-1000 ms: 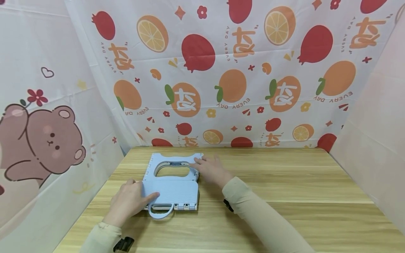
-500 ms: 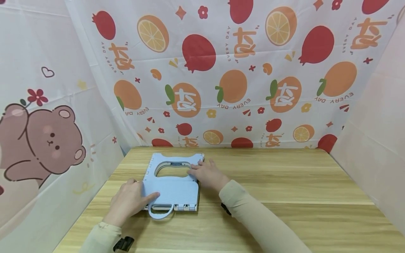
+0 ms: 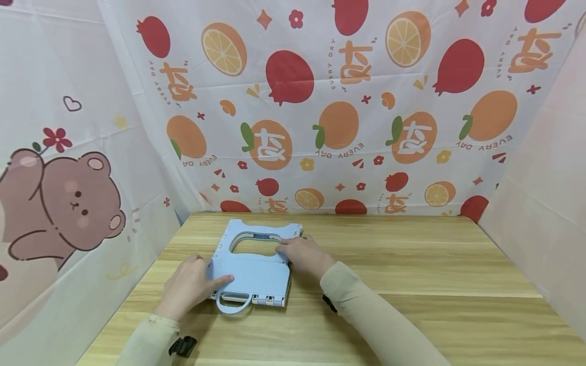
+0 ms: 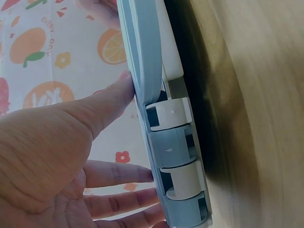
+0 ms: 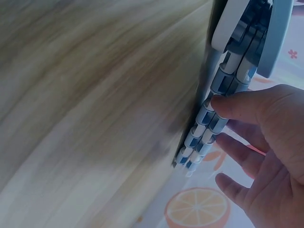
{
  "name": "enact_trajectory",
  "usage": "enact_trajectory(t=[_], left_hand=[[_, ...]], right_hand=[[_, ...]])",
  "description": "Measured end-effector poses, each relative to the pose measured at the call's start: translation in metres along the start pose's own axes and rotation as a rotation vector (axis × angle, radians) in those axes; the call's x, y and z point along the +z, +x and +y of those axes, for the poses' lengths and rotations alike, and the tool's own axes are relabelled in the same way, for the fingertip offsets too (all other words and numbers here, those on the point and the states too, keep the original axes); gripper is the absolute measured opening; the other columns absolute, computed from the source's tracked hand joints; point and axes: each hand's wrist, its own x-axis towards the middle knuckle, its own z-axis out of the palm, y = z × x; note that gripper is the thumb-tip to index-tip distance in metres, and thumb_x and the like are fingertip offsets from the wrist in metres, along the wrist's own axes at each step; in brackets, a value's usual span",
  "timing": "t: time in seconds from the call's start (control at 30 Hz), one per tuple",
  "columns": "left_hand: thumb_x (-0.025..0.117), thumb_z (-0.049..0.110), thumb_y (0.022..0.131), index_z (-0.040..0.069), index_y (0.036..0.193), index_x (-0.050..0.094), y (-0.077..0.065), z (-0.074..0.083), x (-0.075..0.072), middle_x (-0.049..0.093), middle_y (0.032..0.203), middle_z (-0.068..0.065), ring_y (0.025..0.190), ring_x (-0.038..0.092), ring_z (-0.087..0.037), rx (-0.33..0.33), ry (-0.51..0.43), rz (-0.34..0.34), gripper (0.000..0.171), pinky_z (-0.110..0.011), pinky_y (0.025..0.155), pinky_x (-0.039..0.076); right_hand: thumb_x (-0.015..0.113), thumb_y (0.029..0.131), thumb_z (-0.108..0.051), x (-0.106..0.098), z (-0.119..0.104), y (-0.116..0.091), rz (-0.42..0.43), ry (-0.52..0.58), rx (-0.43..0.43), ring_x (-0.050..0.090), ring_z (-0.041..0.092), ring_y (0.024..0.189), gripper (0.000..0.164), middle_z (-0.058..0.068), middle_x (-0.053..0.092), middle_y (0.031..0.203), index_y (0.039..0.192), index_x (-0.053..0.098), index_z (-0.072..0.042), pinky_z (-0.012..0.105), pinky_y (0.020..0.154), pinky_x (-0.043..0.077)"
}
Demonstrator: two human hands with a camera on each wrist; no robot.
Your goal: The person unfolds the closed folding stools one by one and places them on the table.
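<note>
A pale blue folding stool (image 3: 256, 277) lies folded flat on the table, its oval opening toward the far side. A looped carry handle (image 3: 234, 309) sticks out at the near edge. My left hand (image 3: 185, 287) holds the near left corner, thumb on the top panel and fingers at the left side. On the far right side, my right hand (image 3: 305, 255) grips the stool's edge. The right wrist view shows that thumb against the blue and white hinge knuckles (image 5: 205, 118), with the other fingers partly hidden behind the stool. More hinge knuckles (image 4: 173, 147) face the left wrist camera.
The wood-grain table (image 3: 412, 284) extends to the right of the stool. A fruit-print cloth (image 3: 339, 122) hangs along its back edge. White cloth with a bear print (image 3: 78, 203) closes off the left, and plain pale cloth (image 3: 549, 203) the right.
The folding stool has shifted slightly right and turned a little, its far end moving rightward. My right hand has come down from the far right corner onto its side; my left hand keeps its place.
</note>
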Motion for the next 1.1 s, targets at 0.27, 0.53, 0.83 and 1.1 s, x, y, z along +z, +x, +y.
enact_trajectory(t=[0.27,0.53,0.83,1.1], left_hand=[[0.082,0.063,0.088,-0.012,0.145,0.058,0.010,0.002,0.005,0.062,0.134,-0.039,0.120,0.063,-0.053,0.001,-0.021,-0.031,0.097,-0.068,0.101,0.053],[0.082,0.061,0.089,-0.012,0.145,0.057,0.019,0.011,0.007,0.060,0.141,-0.039,0.129,0.058,-0.057,0.004,-0.054,-0.045,0.095,-0.068,0.105,0.051],[0.080,0.060,0.091,-0.010,0.148,0.055,0.031,0.023,0.014,0.058,0.145,-0.038,0.133,0.056,-0.057,0.017,-0.077,-0.065,0.094,-0.069,0.107,0.050],[0.081,0.057,0.091,-0.009,0.148,0.056,0.041,0.035,0.020,0.059,0.145,-0.037,0.134,0.057,-0.055,0.053,-0.096,-0.070,0.090,-0.068,0.109,0.048]], right_hand=[[0.069,0.105,-0.010,0.003,0.010,-0.009,0.041,-0.021,-0.007,0.062,0.024,0.142,0.045,0.000,0.061,0.158,0.147,0.067,-0.027,0.058,0.118,0.048],[0.069,0.106,-0.014,0.002,0.020,-0.023,0.076,-0.030,-0.003,0.067,0.026,0.133,0.038,0.003,0.070,0.144,0.141,0.071,-0.026,0.057,0.117,0.049],[0.072,0.104,-0.019,0.001,0.032,-0.039,0.068,-0.023,0.044,0.068,0.026,0.124,0.036,0.004,0.073,0.132,0.139,0.073,-0.028,0.051,0.110,0.053],[0.073,0.104,-0.019,0.006,0.043,-0.059,0.111,0.010,0.048,0.064,0.025,0.111,0.031,0.004,0.072,0.121,0.134,0.076,-0.026,0.046,0.098,0.052]])
